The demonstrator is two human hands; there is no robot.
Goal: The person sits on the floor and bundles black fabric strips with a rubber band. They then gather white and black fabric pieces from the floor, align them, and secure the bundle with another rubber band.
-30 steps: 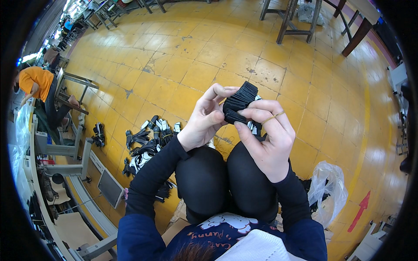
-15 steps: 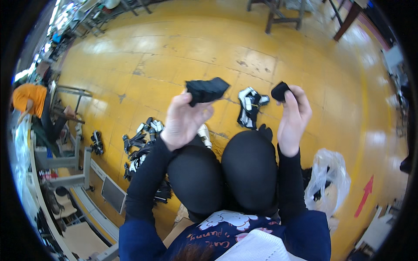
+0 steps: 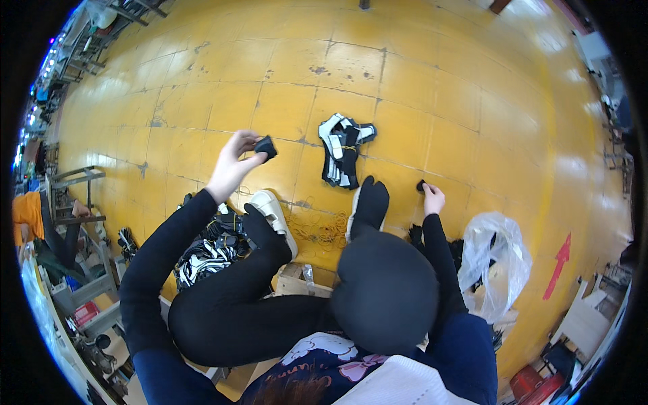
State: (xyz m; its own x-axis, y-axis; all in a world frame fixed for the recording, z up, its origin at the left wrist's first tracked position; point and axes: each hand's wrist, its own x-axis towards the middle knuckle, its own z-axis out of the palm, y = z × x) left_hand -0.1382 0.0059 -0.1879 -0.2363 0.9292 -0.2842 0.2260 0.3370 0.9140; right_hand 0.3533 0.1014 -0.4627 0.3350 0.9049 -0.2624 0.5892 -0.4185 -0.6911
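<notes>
Out in front to the left, my left hand pinches a small black piece, perhaps folded fabric, between thumb and fingers. My right hand is lower on the right, beyond my knee, with a smaller dark piece at its closed fingertips. Between the two hands, a bundle of black and white cut pieces lies on the floor, tied with a yellow band. A heap of similar black and white pieces lies below my left hand, partly hidden by my leg.
Loose yellow bands are scattered on the yellow tiled floor between my feet in pale sandals. A clear plastic bag with dark contents stands on the right. Another person in orange sits at far left, near a metal-framed table.
My hands have moved apart, the left one outward and the right one down toward the floor. My knees have parted, and the view has shifted, uncovering the sandals and yellow bands.
</notes>
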